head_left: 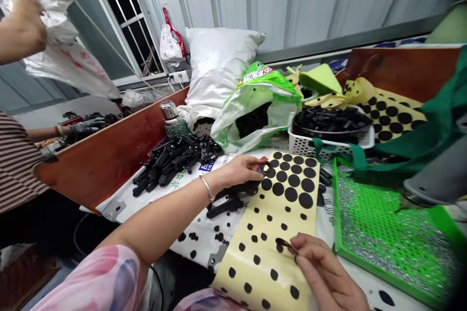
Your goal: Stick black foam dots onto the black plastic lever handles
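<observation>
My left hand [245, 171] is closed on a small black plastic part [265, 167] at the upper left edge of a yellow sticker sheet [270, 228]. My right hand [323, 269], low in the view, pinches a thin black round sticker [285, 244] over the sheet's lower half. Rows of black round stickers [293, 181] remain on the sheet's far end; its near part carries small black dots. Just under my left wrist lie a few loose black plastic parts [226, 204]. A larger pile of black handle-like parts [173, 160] is farther left.
A green tray [339, 218] holding many small metal pieces stands right. Behind are a white basket [332, 148] of black parts and a green-white plastic bag [233, 121]. A wooden board [109, 160] borders the left; beyond it another person's hand [24, 24] grips a white bag.
</observation>
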`<action>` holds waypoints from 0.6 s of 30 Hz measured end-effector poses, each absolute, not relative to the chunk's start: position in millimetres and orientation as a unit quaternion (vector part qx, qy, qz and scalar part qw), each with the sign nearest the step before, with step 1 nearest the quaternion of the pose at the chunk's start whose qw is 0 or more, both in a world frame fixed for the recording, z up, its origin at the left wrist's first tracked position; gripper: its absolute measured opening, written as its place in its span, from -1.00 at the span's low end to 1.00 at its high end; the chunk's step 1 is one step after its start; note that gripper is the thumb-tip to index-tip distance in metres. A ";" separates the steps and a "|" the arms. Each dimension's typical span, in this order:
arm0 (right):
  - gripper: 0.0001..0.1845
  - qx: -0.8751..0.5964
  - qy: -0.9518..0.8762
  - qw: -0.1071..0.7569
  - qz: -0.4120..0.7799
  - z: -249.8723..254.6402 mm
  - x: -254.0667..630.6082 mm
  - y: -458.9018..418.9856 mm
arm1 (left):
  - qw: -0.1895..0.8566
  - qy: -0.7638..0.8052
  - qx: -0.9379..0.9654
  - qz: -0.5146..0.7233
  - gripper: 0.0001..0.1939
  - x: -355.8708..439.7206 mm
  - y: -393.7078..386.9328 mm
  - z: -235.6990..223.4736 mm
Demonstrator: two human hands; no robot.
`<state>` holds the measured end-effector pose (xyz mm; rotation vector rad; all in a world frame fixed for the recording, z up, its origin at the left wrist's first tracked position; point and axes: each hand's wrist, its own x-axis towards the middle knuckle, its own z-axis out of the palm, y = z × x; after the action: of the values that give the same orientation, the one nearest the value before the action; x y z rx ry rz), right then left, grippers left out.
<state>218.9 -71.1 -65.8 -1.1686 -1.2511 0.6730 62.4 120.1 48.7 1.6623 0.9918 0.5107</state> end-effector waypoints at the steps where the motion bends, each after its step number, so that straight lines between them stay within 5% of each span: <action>1: -0.86 -0.504 -0.535 0.609 0.298 -63.6 217.6 -70.6 | 0.552 0.429 0.680 0.222 -0.61 56.4 123.6 49.5; 18: -0.77 -0.498 -0.492 0.631 0.335 -55.3 211.4 -66.2 | 0.661 0.437 0.571 0.216 -0.66 64.1 148.5 40.8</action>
<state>211.4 -66.2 -55.3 -1.1403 -1.1258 0.7674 64.1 148.5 40.8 1.2913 0.9882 0.4878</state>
